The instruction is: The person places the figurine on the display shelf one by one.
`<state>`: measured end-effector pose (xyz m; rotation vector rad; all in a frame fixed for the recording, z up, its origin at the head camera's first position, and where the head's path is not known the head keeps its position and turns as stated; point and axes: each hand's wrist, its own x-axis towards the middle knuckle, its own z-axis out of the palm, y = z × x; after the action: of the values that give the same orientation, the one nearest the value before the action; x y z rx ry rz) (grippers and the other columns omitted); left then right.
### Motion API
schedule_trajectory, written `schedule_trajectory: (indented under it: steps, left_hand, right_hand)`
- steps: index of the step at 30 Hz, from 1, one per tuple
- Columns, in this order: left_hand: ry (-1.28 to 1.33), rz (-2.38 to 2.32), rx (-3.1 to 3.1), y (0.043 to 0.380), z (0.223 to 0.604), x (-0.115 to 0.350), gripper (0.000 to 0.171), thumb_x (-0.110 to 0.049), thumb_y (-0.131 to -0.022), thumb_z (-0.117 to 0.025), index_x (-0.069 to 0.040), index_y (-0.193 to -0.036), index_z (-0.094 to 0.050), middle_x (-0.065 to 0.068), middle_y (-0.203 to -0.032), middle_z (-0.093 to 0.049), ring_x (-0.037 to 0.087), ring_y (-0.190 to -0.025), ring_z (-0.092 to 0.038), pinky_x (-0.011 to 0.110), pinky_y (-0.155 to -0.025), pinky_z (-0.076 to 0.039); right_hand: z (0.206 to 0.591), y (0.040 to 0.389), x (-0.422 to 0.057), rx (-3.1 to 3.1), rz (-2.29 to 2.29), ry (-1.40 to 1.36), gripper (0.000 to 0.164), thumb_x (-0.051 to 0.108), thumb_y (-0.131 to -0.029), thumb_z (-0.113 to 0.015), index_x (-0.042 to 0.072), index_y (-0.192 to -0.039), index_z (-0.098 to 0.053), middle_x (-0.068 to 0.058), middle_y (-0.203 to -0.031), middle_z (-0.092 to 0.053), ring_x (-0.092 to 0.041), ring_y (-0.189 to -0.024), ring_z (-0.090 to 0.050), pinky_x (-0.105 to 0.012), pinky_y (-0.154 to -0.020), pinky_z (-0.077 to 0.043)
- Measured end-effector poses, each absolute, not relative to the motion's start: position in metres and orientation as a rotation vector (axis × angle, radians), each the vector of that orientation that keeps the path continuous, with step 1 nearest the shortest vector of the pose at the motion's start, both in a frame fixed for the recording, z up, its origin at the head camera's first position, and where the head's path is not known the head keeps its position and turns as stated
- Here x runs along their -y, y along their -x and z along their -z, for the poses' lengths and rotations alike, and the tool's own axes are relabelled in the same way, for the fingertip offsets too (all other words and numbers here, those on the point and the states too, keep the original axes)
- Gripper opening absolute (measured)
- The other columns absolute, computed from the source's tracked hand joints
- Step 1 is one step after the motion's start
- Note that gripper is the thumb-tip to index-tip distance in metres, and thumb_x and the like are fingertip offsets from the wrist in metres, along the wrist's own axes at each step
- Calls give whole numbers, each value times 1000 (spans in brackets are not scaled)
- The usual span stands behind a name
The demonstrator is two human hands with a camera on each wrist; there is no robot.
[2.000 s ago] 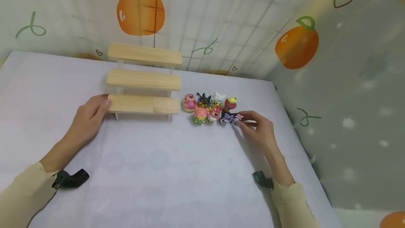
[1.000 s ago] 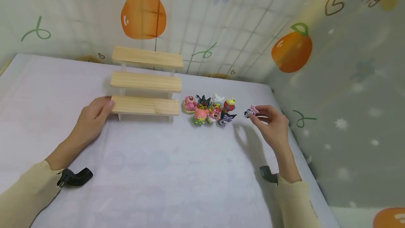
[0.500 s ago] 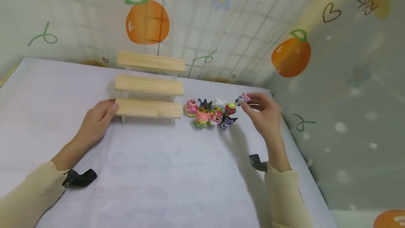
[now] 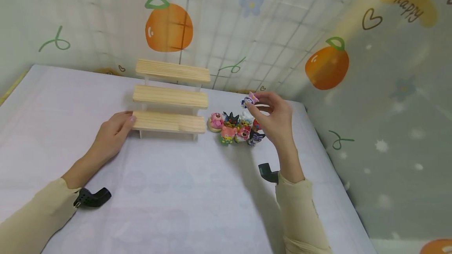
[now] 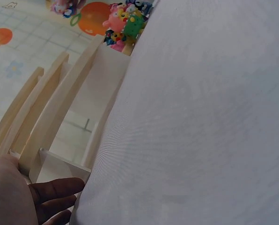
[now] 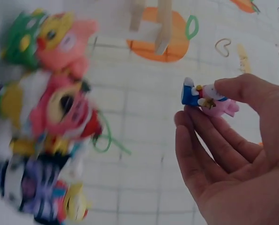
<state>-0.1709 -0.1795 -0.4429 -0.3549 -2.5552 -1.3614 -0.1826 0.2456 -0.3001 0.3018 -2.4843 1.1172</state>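
My right hand [image 4: 275,118] pinches a small figurine [image 4: 248,100] with a pink hood between thumb and fingertips, raised above the figurine cluster. In the right wrist view the figurine [image 6: 214,99] lies tipped sideways, its blue base towards the left. My left hand [image 4: 112,133] grips the left end of the lowest step [image 4: 169,122] of a three-tier wooden display stand, thumb on the step's top. The left wrist view has its fingers [image 5: 60,187] beside the pale end support. Several figurines, among them a pink one [image 4: 227,133] and a purple-and-black one [image 4: 256,138], stand huddled to the stand's right.
The middle step [image 4: 170,96] and top step [image 4: 173,70] of the stand rise behind the lowest one. A fruit-patterned curtain [image 4: 219,26] hangs along the table's back edge and right side. A white cloth [image 4: 169,199] covers the table.
My right hand has picked the pink-hooded figurine from the cluster's right side, lifted it, and carried it left above the others. My left hand keeps its hold on the stand.
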Motion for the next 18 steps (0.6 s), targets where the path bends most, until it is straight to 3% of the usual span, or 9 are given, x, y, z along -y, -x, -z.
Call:
schedule_trajectory:
  steps: [18]
  left_hand:
    - [346, 1372, 2565, 173, 445, 180, 49, -31, -114, -46, 8, -137, -64, 30, -148, -56, 49, -144, -47, 66, -119, -34]
  right_hand:
    - [289, 203, -167, 2370, -1307, -566, 26, 16, -94, -82, 8, -117, -75, -5, -114, -77, -16, -101, -74, -36, -92, -63]
